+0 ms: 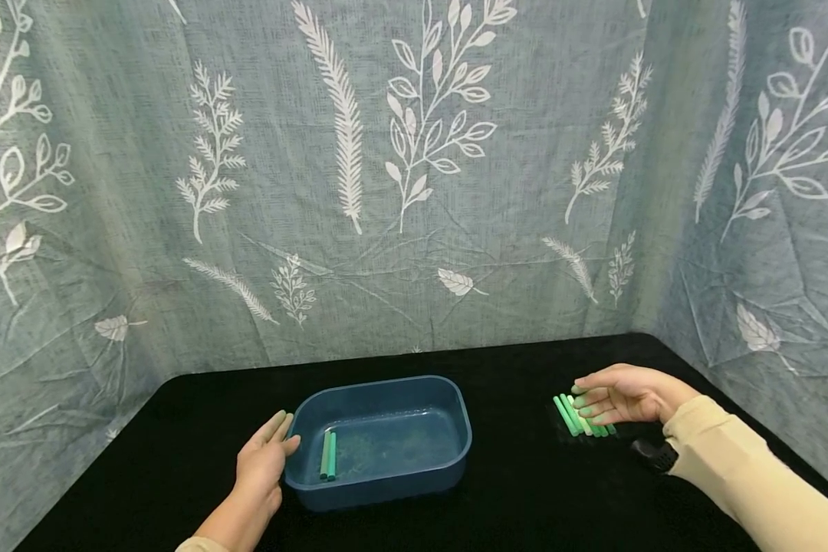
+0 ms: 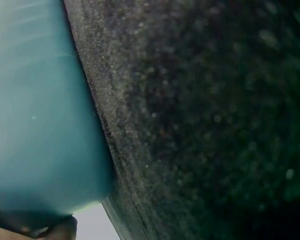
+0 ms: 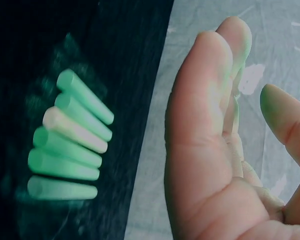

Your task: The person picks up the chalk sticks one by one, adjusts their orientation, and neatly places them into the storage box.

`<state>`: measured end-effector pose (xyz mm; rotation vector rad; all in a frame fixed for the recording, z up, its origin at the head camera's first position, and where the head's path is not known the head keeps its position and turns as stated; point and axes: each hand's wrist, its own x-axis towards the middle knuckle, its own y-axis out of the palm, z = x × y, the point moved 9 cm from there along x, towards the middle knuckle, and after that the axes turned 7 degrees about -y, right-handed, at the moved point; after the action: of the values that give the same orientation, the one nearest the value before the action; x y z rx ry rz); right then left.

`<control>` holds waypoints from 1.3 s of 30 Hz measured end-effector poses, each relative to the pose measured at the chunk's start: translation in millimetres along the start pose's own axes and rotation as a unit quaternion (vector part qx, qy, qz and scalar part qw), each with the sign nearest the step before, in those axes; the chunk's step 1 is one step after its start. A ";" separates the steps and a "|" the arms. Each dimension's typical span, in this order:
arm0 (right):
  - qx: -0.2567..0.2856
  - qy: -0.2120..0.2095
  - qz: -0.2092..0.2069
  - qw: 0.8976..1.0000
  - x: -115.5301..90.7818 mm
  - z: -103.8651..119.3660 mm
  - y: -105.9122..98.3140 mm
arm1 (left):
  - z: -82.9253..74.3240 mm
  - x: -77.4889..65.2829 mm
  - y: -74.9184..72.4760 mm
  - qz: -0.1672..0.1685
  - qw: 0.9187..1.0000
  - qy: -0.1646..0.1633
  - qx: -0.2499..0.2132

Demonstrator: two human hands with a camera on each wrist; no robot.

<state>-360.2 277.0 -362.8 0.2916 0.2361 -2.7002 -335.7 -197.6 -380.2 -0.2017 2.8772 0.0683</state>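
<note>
"How is the right hand (image 1: pixel 631 395) held?"

"Beside the row of green sticks (image 1: pixel 566 416), hiding part of it from the head view. Fingers nearly straight, thumb well apart, green dust on the fingertips (image 3: pixel 212 55)."

"Which way do the sticks point?"

"From the head, each long axis slants from far left to near right. They lie flat, side by side; the right wrist view shows six, fanned a little, the pale stick (image 3: pixel 75 130) third from the top."

"Their make?"

"Chalk-like: slim matte cylinders with blunt ends, green powder smeared around them."

"And the pair (image 1: pixel 333 456) in the tub (image 1: pixel 379 491)?"

"Side by side on its floor toward the left end, long axes running near to far."

"The left hand (image 1: pixel 262 456)?"

"Fingers fairly straight, touching the tub's left end, thumb at the rim."

"The tub itself?"

"Blue, smooth, plastic-looking; an oblong with rounded corners."

"Beyond that?"

"A black tabletop (image 1: pixel 524 491), grainy up close, then a creased grey-green curtain (image 1: pixel 269 100) printed with white leaf sprays. A cream sleeve (image 1: pixel 766 468) covers the right forearm."
</note>
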 end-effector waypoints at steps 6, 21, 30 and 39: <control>-0.007 0.007 -0.013 1.000 -5.1 -3.2 -16.6 | -1.9 1.9 0.2 -0.005 1.000 -0.004 -0.002; 0.016 0.031 -0.029 0.999 -9.6 -22.2 -52.7 | -3.0 2.6 -0.6 -0.004 1.000 0.000 0.000; 0.062 0.051 -0.028 0.996 -9.4 -36.4 -57.8 | -1.4 2.4 -2.5 -0.016 1.000 -0.012 0.005; 0.066 0.067 -0.052 0.994 -3.9 -43.2 -64.1 | -2.7 3.7 2.0 -0.004 1.000 0.000 0.003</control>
<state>-376.2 345.1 -395.7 0.5136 0.1131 -2.8079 -340.3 -196.3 -378.5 -0.2108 2.8771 0.0584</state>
